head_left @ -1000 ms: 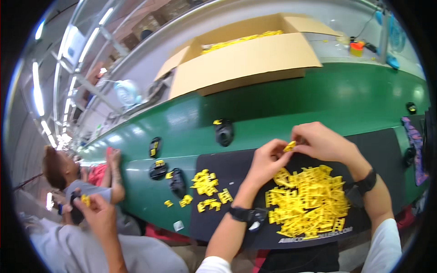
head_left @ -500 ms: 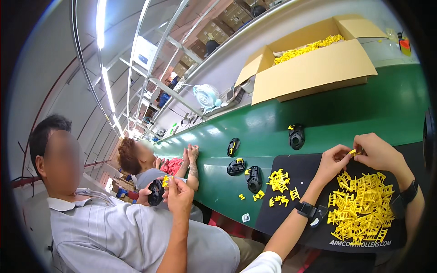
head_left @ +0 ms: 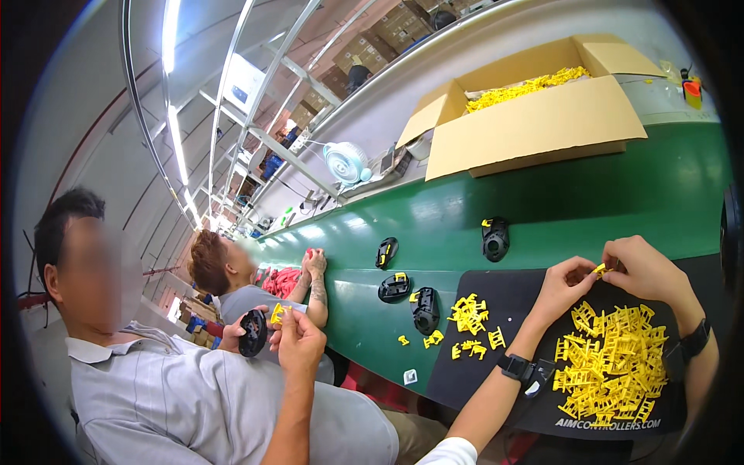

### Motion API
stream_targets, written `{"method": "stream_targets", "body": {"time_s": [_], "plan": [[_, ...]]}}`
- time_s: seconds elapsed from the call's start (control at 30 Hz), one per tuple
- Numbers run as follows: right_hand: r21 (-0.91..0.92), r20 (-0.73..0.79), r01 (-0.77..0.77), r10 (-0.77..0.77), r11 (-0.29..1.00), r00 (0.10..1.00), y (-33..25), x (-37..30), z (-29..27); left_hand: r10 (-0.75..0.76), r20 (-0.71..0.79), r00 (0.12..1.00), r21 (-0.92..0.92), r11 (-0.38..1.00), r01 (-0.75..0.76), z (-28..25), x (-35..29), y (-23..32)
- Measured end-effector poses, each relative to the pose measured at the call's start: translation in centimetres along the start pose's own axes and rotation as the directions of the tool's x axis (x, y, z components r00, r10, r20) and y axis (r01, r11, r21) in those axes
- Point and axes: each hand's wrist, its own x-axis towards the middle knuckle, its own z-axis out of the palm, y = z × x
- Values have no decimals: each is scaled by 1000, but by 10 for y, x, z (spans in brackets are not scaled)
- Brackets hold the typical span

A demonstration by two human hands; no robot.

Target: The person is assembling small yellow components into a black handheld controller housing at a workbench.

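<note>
My left hand (head_left: 567, 288) and my right hand (head_left: 643, 269) meet over the black mat (head_left: 527, 288), both pinching one small yellow plastic piece (head_left: 599, 270). Its far end is partly hidden by my fingers. Just below my hands, a large heap of yellow plastic clips (head_left: 612, 364) covers the mat. Left of my left forearm lies a smaller pile of the same yellow clips (head_left: 468, 313), with a few loose ones beside it.
Several black plastic shells (head_left: 425, 311) with yellow parts lie on the green table (head_left: 372, 225). Behind stands an open cardboard box (head_left: 535, 128) of yellow pieces. At left, a co-worker holds a black shell (head_left: 253, 333) and a yellow clip (head_left: 279, 313). A fan (head_left: 346, 163) stands farther back.
The view has shifted slightly, so the table things appear a little lower or further left. My hands still pinch the yellow piece. The co-worker's black shell has turned.
</note>
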Motion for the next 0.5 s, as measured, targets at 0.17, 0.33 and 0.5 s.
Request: {"method": "stream_targets", "body": {"time_s": [0.17, 0.33, 0.5], "plan": [[53, 28, -36, 34, 998, 999, -13, 1, -7, 2, 11, 1000, 37, 999, -2, 2, -2, 10], [137, 6, -34, 33, 990, 999, -11, 4, -4, -36, 29, 999, 94, 995, 33, 1, -1, 23], [87, -44, 22, -19, 996, 999, -10, 6, -5, 120, -41, 992, 118, 986, -114, 0, -6, 21]]}}
